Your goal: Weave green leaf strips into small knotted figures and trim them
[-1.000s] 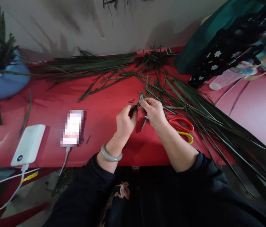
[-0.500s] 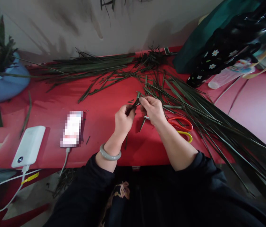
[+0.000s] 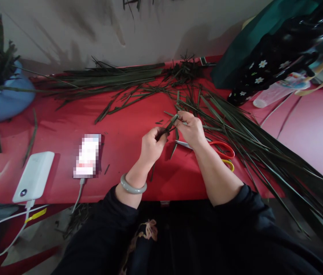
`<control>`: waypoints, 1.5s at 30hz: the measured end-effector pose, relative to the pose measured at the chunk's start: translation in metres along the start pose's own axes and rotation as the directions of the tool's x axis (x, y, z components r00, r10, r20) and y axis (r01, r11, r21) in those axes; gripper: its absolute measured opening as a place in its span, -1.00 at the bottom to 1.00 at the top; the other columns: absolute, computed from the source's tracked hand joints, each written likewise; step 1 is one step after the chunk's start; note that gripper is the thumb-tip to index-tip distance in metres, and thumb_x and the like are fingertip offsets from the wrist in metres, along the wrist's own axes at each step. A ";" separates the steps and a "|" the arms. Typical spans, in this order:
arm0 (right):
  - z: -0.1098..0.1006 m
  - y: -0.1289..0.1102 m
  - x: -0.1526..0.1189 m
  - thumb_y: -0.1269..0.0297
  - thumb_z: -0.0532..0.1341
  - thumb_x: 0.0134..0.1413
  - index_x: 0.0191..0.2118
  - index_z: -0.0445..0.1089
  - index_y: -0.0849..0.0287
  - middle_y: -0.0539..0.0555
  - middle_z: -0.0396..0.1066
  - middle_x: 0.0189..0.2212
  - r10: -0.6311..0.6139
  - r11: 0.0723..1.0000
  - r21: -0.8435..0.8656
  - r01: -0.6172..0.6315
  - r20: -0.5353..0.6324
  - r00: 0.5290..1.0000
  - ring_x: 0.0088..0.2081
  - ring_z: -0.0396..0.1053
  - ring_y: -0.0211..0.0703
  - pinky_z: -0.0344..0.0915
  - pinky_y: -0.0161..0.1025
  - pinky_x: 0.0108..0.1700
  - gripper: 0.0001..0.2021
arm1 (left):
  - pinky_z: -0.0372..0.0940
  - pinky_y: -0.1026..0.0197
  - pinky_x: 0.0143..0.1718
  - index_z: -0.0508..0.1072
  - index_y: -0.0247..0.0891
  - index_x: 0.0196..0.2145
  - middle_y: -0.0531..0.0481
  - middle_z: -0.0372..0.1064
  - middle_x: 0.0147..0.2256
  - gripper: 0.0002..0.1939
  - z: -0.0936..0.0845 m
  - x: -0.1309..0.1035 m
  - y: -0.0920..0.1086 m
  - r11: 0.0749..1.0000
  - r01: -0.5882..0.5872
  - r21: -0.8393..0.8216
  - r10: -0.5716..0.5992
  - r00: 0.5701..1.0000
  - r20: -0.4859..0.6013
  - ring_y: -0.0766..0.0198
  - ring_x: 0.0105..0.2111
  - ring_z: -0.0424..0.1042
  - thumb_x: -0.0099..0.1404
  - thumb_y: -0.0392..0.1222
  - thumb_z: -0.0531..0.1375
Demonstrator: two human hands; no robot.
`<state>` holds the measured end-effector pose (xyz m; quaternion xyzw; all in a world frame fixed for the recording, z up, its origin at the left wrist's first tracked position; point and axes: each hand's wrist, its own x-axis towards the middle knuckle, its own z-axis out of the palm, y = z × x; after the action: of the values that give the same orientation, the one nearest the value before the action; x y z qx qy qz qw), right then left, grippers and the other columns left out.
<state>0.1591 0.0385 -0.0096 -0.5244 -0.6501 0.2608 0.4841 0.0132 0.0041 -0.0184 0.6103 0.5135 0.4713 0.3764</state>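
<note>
Between my two hands is a dark green leaf strip, which looks folded or woven; its exact shape is too small to make out. My left hand, with a pale bangle on the wrist, is closed around its lower end. Thumb and fingers of my right hand pinch the upper end. Under my right wrist lies a pair of scissors with one red and one yellow handle loop, the blades pointing left. Cut leaf pieces lie on the red table just below the hands.
Long leaf strips spread over the right side, and another bundle lies along the wall. A phone, a white power bank and a blue container of leaves are on the left. A floral umbrella leans back right.
Both hands have shifted slightly right, the right one more. The leaf strip now tilts further to the right, and more of the scissor blades shows.
</note>
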 end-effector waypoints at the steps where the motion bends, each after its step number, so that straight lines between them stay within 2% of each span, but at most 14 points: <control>1: 0.001 0.000 0.000 0.30 0.15 -0.03 -0.53 0.34 0.12 0.05 0.43 -0.36 0.021 1.000 -0.008 -0.021 -0.020 1.000 -0.19 0.36 -0.10 0.25 -0.12 -0.04 -0.89 | 0.38 0.31 -0.35 0.44 -0.26 -0.36 -0.01 0.51 -0.39 -0.89 0.000 0.000 0.000 1.000 0.001 -0.003 -0.001 1.000 0.001 0.34 -0.40 0.50 0.15 -0.33 0.13; 4: 0.002 -0.001 0.000 0.33 0.17 -0.08 -0.50 0.35 0.12 0.06 0.45 -0.33 0.055 0.996 -0.072 -0.060 -0.067 0.996 -0.15 0.37 -0.07 0.25 -0.11 -0.03 -0.94 | 0.38 0.30 -0.36 0.44 -0.25 -0.37 -0.01 0.51 -0.39 -0.89 0.000 0.000 -0.001 1.000 0.014 0.020 -0.013 1.000 -0.014 0.34 -0.42 0.49 0.15 -0.33 0.13; 7: 0.002 -0.001 0.000 0.34 0.19 -0.09 -0.51 0.36 0.12 0.07 0.47 -0.34 0.028 0.991 -0.129 -0.039 -0.088 0.996 -0.16 0.38 -0.05 0.25 -0.09 -0.02 -0.95 | 0.37 0.31 -0.38 0.44 -0.25 -0.37 -0.01 0.51 -0.40 -0.90 0.000 0.001 -0.001 0.999 0.022 0.031 -0.022 1.000 -0.020 0.33 -0.41 0.50 0.14 -0.33 0.14; 12: 0.002 0.000 0.000 0.35 0.16 -0.05 -0.38 0.43 0.11 0.02 0.49 -0.36 0.072 0.997 -0.010 -0.073 -0.045 0.996 -0.24 0.42 -0.11 0.30 -0.17 -0.12 -0.90 | 0.37 0.31 -0.40 0.44 -0.26 -0.38 0.01 0.50 -0.43 -0.91 0.000 0.001 -0.001 0.999 0.041 -0.008 -0.041 0.999 -0.013 0.35 -0.47 0.48 0.14 -0.33 0.14; 16: 0.001 0.000 0.001 0.37 0.18 -0.06 -0.37 0.44 0.13 0.05 0.49 -0.28 0.107 0.994 0.002 -0.107 -0.041 0.993 -0.14 0.42 -0.07 0.28 -0.12 -0.04 -0.89 | 0.37 0.31 -0.38 0.44 -0.25 -0.39 0.02 0.50 -0.43 -0.92 0.001 0.001 -0.001 0.999 0.046 -0.019 -0.046 0.999 -0.015 0.34 -0.45 0.49 0.13 -0.32 0.15; 19: 0.000 0.000 0.001 0.39 0.17 -0.08 -0.39 0.45 0.15 0.09 0.48 -0.25 0.098 0.995 -0.033 -0.097 0.019 0.995 -0.02 0.38 -0.01 0.24 -0.06 0.04 -0.89 | 0.37 0.30 -0.36 0.44 -0.25 -0.38 0.02 0.50 -0.43 -0.92 0.001 0.001 -0.002 0.999 0.046 -0.017 -0.046 0.999 -0.003 0.33 -0.43 0.49 0.13 -0.31 0.15; 23: -0.001 -0.001 0.001 0.45 0.15 -0.08 -0.43 0.44 0.13 0.06 0.49 -0.29 0.028 0.999 -0.036 -0.024 0.121 0.992 0.08 0.30 -0.02 0.19 -0.04 0.11 -0.87 | 0.37 0.29 -0.34 0.44 -0.25 -0.36 0.01 0.50 -0.41 -0.91 0.000 0.001 -0.003 0.999 0.044 -0.003 -0.044 0.999 0.000 0.32 -0.41 0.50 0.13 -0.31 0.15; 29: 0.000 -0.002 0.000 0.42 0.15 -0.06 -0.41 0.42 0.13 0.06 0.49 -0.25 0.028 1.000 -0.009 -0.027 0.114 0.993 0.07 0.30 -0.04 0.17 -0.03 0.14 -0.89 | 0.37 0.29 -0.33 0.46 -0.25 -0.37 -0.01 0.50 -0.39 -0.91 -0.001 0.001 -0.001 0.997 0.045 0.057 -0.044 0.999 -0.023 0.30 -0.37 0.50 0.14 -0.31 0.15; 34: 0.001 -0.004 0.000 0.44 0.14 -0.08 -0.49 0.38 0.13 0.04 0.50 -0.28 0.007 1.000 -0.030 0.000 0.220 0.975 0.01 0.35 -0.07 0.19 -0.03 0.13 -0.90 | 0.37 0.27 -0.29 0.47 -0.25 -0.34 -0.02 0.52 -0.37 -0.87 -0.001 0.001 0.000 0.994 0.041 0.097 -0.040 0.999 -0.014 0.27 -0.34 0.51 0.15 -0.31 0.14; 36: 0.001 -0.005 -0.001 0.44 0.14 -0.08 -0.43 0.40 0.13 0.05 0.49 -0.30 0.012 0.999 -0.050 -0.002 0.209 0.978 -0.03 0.38 -0.07 0.23 -0.03 0.09 -0.88 | 0.37 0.26 -0.27 0.48 -0.26 -0.34 -0.03 0.52 -0.35 -0.87 -0.001 0.001 0.000 0.990 0.048 0.132 -0.046 0.999 -0.019 0.25 -0.30 0.52 0.15 -0.30 0.14; 38: 0.002 -0.005 -0.001 0.46 0.14 -0.10 -0.40 0.41 0.12 0.05 0.50 -0.30 -0.010 0.997 -0.073 0.021 0.141 0.990 -0.02 0.38 -0.06 0.23 -0.01 0.11 -0.86 | 0.37 0.26 -0.26 0.48 -0.27 -0.34 -0.04 0.53 -0.34 -0.87 -0.002 0.001 0.000 0.986 0.050 0.157 -0.046 0.998 -0.031 0.24 -0.29 0.52 0.16 -0.29 0.14; 41: 0.004 -0.001 0.000 0.48 0.15 -0.11 -0.48 0.40 0.10 0.03 0.51 -0.29 -0.079 0.992 -0.099 0.085 0.064 0.995 0.02 0.36 -0.05 0.17 0.01 0.17 -0.86 | 0.37 0.25 -0.26 0.49 -0.27 -0.31 -0.05 0.53 -0.33 -0.85 -0.001 0.000 0.000 0.984 0.039 0.174 -0.030 0.998 -0.054 0.24 -0.28 0.52 0.16 -0.29 0.14; 45: 0.008 0.004 0.000 0.46 0.16 -0.08 -0.51 0.39 0.12 0.05 0.52 -0.28 -0.078 0.992 -0.093 0.091 0.134 0.988 0.00 0.38 -0.03 0.24 -0.01 0.12 -0.88 | 0.38 0.26 -0.26 0.49 -0.26 -0.30 -0.05 0.53 -0.32 -0.84 0.000 0.000 -0.003 0.983 0.016 0.181 -0.006 0.998 -0.057 0.25 -0.28 0.52 0.17 -0.29 0.14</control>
<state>0.1536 0.0410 -0.0161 -0.5015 -0.7141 0.2413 0.4248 0.0121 0.0046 -0.0206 0.6256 0.5681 0.4375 0.3072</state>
